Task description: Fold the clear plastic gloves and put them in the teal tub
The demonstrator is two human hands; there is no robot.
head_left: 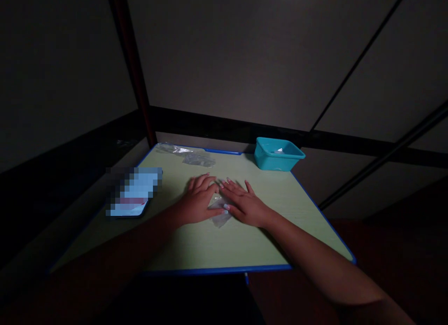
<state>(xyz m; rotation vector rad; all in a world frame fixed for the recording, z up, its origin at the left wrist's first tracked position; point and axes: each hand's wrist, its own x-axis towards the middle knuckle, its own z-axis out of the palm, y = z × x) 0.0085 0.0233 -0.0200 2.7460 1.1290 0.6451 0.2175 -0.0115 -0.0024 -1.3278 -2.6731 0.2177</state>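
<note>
A small clear plastic bag [219, 218] lies on the pale green tabletop between my two hands. My left hand [200, 199] rests palm down over its left side, fingers stretched out and apart. From the right, my right hand [245, 201] lies flat on the bag's other side with its fingers spread. Both thumbs point inward and almost meet over the plastic. The fingers cover the far part of the bag, so its full outline is hidden.
More clear plastic bags [199, 159] lie near the back edge. A turquoise basket [276, 162] with something clear inside stands at the back right. On the left sits a lit, blurred-out phone or tablet [135, 194]. The table [224, 250] has a blue rim; walls close in behind.
</note>
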